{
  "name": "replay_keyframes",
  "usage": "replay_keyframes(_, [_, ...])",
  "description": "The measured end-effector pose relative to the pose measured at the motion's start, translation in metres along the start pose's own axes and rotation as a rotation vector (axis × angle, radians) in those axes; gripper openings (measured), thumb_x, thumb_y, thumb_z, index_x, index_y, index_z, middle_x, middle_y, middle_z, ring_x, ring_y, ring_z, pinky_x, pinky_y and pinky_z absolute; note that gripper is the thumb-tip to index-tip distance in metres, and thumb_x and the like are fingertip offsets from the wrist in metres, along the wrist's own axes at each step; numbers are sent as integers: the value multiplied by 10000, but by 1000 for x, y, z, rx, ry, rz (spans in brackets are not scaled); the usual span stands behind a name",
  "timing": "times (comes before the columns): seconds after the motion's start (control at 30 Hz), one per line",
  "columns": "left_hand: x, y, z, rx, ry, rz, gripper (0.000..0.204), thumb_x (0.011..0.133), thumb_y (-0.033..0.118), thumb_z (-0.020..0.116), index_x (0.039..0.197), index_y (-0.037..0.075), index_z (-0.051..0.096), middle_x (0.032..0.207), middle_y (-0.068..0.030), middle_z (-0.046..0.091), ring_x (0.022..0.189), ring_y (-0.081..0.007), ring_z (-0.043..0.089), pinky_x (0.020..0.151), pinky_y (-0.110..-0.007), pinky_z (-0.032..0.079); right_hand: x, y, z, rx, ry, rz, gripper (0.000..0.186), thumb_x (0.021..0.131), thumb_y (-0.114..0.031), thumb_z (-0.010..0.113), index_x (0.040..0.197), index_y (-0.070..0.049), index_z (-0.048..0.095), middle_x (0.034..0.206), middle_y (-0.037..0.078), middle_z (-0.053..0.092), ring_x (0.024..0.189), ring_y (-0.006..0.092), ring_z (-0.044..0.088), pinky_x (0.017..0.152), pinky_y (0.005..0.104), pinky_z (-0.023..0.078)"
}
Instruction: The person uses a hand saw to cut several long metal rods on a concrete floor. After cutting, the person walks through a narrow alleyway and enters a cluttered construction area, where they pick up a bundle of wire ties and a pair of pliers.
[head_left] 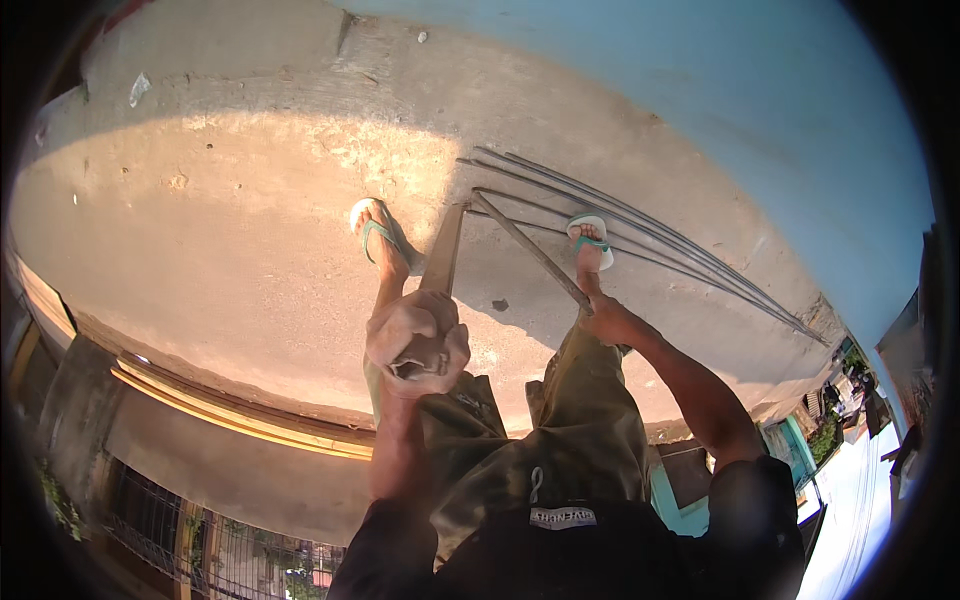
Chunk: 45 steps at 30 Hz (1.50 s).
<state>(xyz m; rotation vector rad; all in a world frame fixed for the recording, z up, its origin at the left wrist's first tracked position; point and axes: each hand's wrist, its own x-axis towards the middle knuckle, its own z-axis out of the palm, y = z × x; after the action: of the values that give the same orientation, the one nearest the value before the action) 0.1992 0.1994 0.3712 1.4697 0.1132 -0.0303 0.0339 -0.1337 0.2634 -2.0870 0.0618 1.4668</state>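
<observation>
My left hand (416,342) is wrapped round the upper end of a long brown bar (442,250), whose far end reaches down to the concrete ground between my sandalled feet. My right hand (603,320) grips a long thin metal rod (532,245); it slants forward and left to meet the bar's far end. Several dark thin metal rods (650,219) lie side by side on the ground ahead and to my right, running past my right foot (588,245). My left foot (380,235) stands just left of the bar.
Concrete ground (230,250) spreads around me, part sunlit, with small stones and scraps. A pale blue surface (760,110) borders it at upper right. Yellowish planks (240,407) run along an edge at lower left, above a railing (155,510). Buildings show at the right rim.
</observation>
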Motion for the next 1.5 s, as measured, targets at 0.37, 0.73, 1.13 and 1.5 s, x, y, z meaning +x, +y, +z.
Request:
replay_keyframes(0.37, [22,19,-30,75,350,38,259,806,-56,543,796,81,323,600,-46,405,522,-147,451,589,-355,461,11,-77,85,472,13,419,321,799,-146,568,1002,87,483,806,263,608,731,399,637,675,473,501])
replay_keyframes(0.73, [5,-25,-19,35,666,-121,160,810,-16,553,845,65,419,670,-69,512,599,-163,517,717,-377,526,-22,-38,109,376,110,365,295,769,-168,628,935,37,497,775,232,558,751,407,584,685,478,450])
replay_keyframes(1.13, [5,-29,-47,-76,435,-88,63,852,52,552,872,69,495,674,-25,454,642,-145,486,755,-389,511,248,60,28,-141,542,6,273,822,-86,629,1064,-55,506,975,170,634,955,358,611,814,461,472])
replay_keyframes(1.5, [2,-32,-47,-190,386,-182,138,858,98,549,788,81,431,713,-6,329,702,-141,392,810,-357,388,344,96,67,-388,706,102,327,788,-54,646,1080,-45,500,1059,155,580,1030,291,571,903,418,423])
